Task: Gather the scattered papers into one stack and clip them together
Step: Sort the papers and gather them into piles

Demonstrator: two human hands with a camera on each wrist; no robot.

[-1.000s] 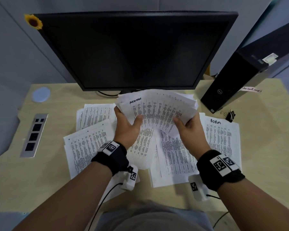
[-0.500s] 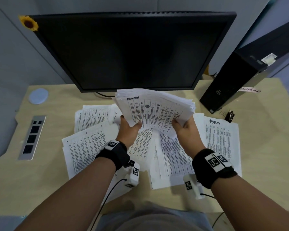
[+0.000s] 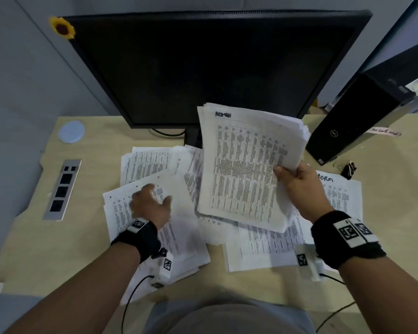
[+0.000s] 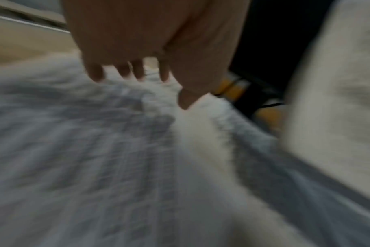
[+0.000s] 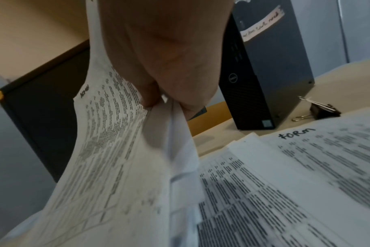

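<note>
My right hand (image 3: pixel 297 182) grips a thick bundle of printed sheets (image 3: pixel 246 165) by its right edge and holds it raised and tilted in front of the monitor; the right wrist view shows thumb and fingers pinching that bundle (image 5: pixel 120 150). My left hand (image 3: pixel 150 203) hovers low over a loose sheaf of papers (image 3: pixel 176 227) at the left, fingers spread (image 4: pixel 137 71), holding nothing. More printed pages lie on the desk, one headed "FORM" (image 3: pixel 340 196). A black binder clip (image 3: pixel 349 168) lies on the desk near the computer tower, seen also as the clip (image 5: pixel 323 110).
A dark monitor (image 3: pixel 212 66) stands at the back, its stand and cable just behind the papers. A black computer tower (image 3: pixel 355 121) leans at the right. A round pale disc (image 3: pixel 71 131) and a metal socket panel (image 3: pixel 63 189) sit on the wooden desk (image 3: pixel 58 249) at the left.
My left hand let go of the raised bundle and dropped left onto the loose sheets. The right hand alone now holds the bundle, which has swung more upright and rightward.
</note>
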